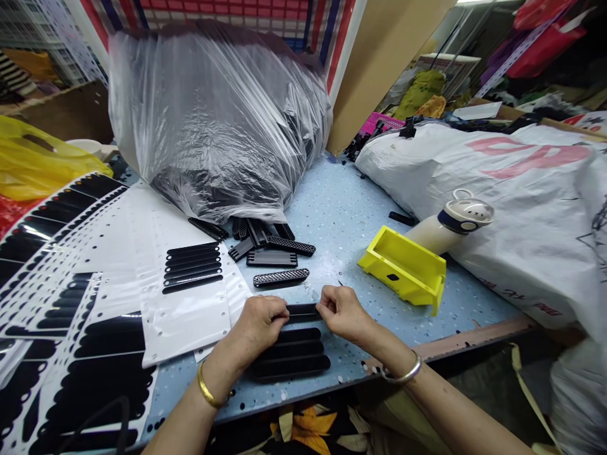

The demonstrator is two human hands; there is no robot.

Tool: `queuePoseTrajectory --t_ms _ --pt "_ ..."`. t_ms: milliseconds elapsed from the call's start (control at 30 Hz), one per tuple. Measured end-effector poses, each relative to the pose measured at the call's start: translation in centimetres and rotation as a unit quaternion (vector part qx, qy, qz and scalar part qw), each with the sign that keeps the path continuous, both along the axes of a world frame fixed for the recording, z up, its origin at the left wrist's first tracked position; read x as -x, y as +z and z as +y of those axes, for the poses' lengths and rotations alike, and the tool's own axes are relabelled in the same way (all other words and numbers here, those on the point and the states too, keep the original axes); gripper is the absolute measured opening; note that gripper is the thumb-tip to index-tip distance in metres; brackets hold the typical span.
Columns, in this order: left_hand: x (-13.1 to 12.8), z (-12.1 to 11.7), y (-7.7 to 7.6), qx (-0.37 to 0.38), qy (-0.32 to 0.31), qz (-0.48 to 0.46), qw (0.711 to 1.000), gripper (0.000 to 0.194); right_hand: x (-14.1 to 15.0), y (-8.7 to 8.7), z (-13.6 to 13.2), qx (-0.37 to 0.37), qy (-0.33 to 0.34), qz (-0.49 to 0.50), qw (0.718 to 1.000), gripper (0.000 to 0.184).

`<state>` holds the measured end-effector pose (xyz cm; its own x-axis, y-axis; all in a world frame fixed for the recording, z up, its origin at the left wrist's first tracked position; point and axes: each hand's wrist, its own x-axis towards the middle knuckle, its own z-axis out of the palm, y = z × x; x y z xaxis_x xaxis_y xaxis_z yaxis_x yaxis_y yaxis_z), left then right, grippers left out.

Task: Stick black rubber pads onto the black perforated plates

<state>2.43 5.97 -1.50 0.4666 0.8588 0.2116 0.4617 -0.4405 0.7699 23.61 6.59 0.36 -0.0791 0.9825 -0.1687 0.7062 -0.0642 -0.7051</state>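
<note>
And here you are, both hands in close over the speckled pale-blue tabletop (327,208), taking your hands as the centre of the clock. Your left hand (258,321) pinches the nine o'clock end of a slim, long black bar (303,309), thumb and forefinger drawn together on it; your right hand (345,311) nips the three o'clock end, fingertips just as tight, the rest curled in. The bar spans the gap between them, crosswise before you.

Right at six o'clock, several wide black round-ended bars (289,364) lie side by side. At eleven, a black bar with a lattice-patterned face (281,278) sits alone, just short of a jumbled black heap (272,256) beneath a bulging clear plastic bag (222,126). Towards ten, a white sheet (184,322) carries a stack of thin black strips (193,268). Over at two, there's a bright yellow plastic tray (401,278), with a cream bottle (429,234) just behind.
</note>
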Motion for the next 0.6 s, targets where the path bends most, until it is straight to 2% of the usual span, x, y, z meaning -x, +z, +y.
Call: queuePoseTrajectory --t_ms 300,600 --pt "-0.08 -0.01 -0.11 -0.003 -0.002 0.001 1.000 0.020 -0.43 -0.09 0.12 0.091 -0.014 0.104 0.990 0.014" --pt "-0.09 0.07 -0.09 -0.002 -0.005 0.008 1.000 0.021 -0.80 0.04 -0.23 0.144 -0.040 0.178 0.973 0.016"
